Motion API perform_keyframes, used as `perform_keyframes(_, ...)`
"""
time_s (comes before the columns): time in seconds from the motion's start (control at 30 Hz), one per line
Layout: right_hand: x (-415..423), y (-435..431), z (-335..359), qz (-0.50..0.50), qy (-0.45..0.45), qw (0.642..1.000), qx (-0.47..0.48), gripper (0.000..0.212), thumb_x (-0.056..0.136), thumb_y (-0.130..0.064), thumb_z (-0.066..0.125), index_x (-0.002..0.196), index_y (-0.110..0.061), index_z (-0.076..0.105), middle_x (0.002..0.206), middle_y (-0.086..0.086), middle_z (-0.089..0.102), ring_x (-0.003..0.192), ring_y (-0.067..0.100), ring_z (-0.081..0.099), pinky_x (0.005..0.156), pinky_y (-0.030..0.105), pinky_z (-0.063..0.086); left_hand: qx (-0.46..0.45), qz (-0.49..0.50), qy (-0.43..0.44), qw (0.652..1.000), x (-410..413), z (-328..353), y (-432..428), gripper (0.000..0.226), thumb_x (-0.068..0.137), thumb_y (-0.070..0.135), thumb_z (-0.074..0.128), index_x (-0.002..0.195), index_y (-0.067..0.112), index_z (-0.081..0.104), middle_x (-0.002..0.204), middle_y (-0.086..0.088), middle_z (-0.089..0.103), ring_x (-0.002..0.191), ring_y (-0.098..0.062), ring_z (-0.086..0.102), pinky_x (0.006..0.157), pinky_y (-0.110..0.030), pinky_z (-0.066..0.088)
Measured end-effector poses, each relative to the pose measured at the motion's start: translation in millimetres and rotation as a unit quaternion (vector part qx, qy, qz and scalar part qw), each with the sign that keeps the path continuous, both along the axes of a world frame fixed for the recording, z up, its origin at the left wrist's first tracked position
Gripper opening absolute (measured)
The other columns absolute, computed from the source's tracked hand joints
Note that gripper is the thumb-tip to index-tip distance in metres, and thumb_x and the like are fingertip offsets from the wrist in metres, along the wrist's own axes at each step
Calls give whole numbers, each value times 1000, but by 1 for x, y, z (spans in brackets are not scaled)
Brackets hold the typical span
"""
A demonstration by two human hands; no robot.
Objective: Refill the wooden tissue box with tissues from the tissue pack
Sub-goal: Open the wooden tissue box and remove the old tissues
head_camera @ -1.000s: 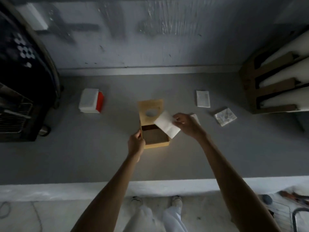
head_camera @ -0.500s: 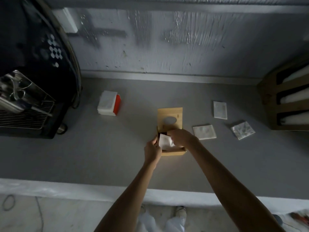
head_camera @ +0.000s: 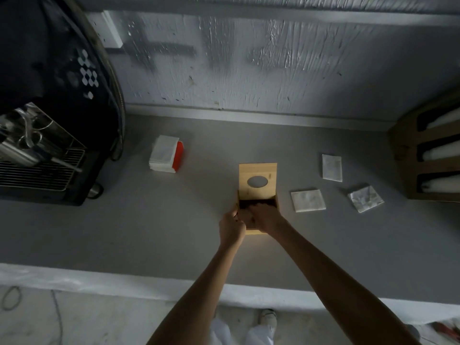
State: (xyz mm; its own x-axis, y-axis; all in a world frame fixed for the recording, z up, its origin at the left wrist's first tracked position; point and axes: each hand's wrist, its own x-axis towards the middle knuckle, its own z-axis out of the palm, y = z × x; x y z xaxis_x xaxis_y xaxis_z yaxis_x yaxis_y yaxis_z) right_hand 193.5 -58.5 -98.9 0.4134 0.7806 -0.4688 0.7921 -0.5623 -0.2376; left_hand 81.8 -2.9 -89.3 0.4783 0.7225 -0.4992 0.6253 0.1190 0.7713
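The wooden tissue box (head_camera: 257, 231) sits mid-counter, its lid (head_camera: 258, 180) with an oval hole slid back toward the wall. My left hand (head_camera: 231, 226) grips the box's left wall. My right hand (head_camera: 265, 217) reaches down into the open box, palm down; the tissue under it is hidden. The tissue pack (head_camera: 166, 153), white with a red end, lies to the far left. Three folded tissues lie right of the box: one close by (head_camera: 308, 200), one further back (head_camera: 332, 167), one crumpled (head_camera: 367, 198).
A black coffee machine (head_camera: 49, 120) with a metal drip grate fills the left side. A wooden rack (head_camera: 428, 168) holding white rolls stands at the right. The grey wall runs behind; the counter's white front edge (head_camera: 99, 282) is near me.
My right hand carried a white tissue from above the box down into it; the tissue is now out of sight under the hand. The view shifted closer.
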Motion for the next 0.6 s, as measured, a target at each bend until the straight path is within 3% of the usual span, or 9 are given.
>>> perform_keyframes(0.1, -2, 3, -2, -34, 20, 999, 28, 40, 88, -25, 60, 127, -20, 55, 123, 7, 61, 110, 29, 60, 92, 43, 50, 8, -7, -6, 1000, 0, 4, -1, 50, 84, -3, 42, 125, 17, 64, 118, -11, 70, 111, -28, 63, 87, -31, 50)
perform_keyframes(0.23, -10, 3, -1, -30, 45, 998, 30, 43, 88, -27, 59, 131, -23, 54, 126, 8, 60, 114, 30, 58, 95, 44, 49, 2, -12, -5, 1000, -1, 6, -1, 51, 86, -4, 42, 130, 14, 59, 124, -10, 67, 117, -28, 60, 92, -29, 49)
perform_keyframes(0.33, -10, -10, 11, -27, 42, 993, 108, 39, 92, -21, 56, 132, -21, 55, 130, 6, 60, 119, 28, 56, 99, 43, 47, -2, -15, -3, 1000, -1, 2, 1, 55, 84, -3, 42, 131, 18, 59, 123, -10, 68, 109, -26, 63, 80, -24, 48)
perform_keyframes(0.4, -4, -24, 22, -58, 24, 982, 181, 31, 95, -19, 54, 126, -22, 60, 124, 5, 65, 110, 25, 63, 92, 42, 53, -6, -20, 4, 1000, -2, -1, 3, 60, 81, -2, 43, 135, 20, 57, 123, -8, 68, 105, -25, 65, 73, -25, 49)
perform_keyframes(0.5, 24, -51, 31, -126, -43, 962, 240, 24, 98, -17, 48, 113, -22, 66, 109, 1, 72, 91, 17, 69, 78, 35, 58, -13, -16, 6, 1000, -1, -3, 3, 62, 80, -3, 44, 137, 18, 54, 128, -8, 66, 108, -24, 65, 82, -29, 55)
perform_keyframes(0.6, 78, -72, 16, -212, -89, 951, 208, 31, 96, -9, 45, 116, -20, 65, 113, 6, 71, 96, 23, 69, 80, 37, 57, -7, -9, 10, 1000, 0, -4, 3, 59, 82, -6, 44, 137, 16, 54, 133, -8, 62, 116, -23, 61, 90, -29, 52)
